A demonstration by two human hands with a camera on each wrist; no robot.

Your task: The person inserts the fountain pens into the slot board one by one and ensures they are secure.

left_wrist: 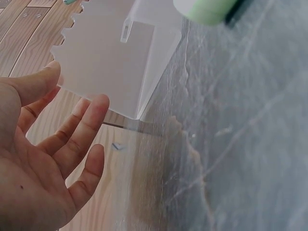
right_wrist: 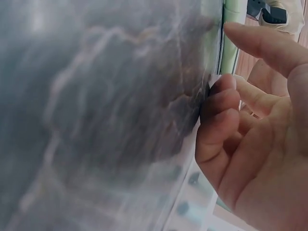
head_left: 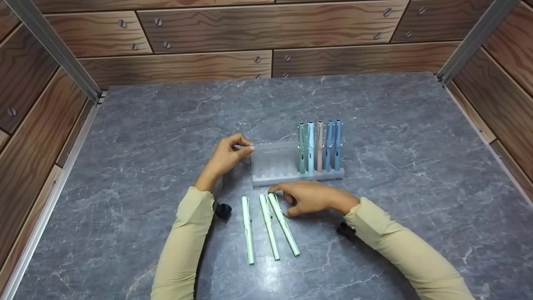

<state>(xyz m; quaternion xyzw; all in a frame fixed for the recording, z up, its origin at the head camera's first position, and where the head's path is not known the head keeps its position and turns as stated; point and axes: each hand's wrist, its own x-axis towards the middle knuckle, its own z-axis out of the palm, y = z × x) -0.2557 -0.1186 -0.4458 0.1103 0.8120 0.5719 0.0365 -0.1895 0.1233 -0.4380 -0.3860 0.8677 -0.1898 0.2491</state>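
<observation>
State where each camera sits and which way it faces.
Head: head-worn, facing forward and down at the clear stand and green pens; left hand, right hand and sleeves show.
Left wrist: wrist-worn, facing clear stand and tabletop; left hand shows.
Right wrist: wrist-worn, facing tabletop beside a green pen; right hand, one sleeve show.
Head and left wrist share the clear stand.

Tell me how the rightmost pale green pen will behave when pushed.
The pen looks stiff, lying straight along its length. Being so slim, it is probably light. Pushed, it may start rolling, but its side clip would probably stop it.
</observation>
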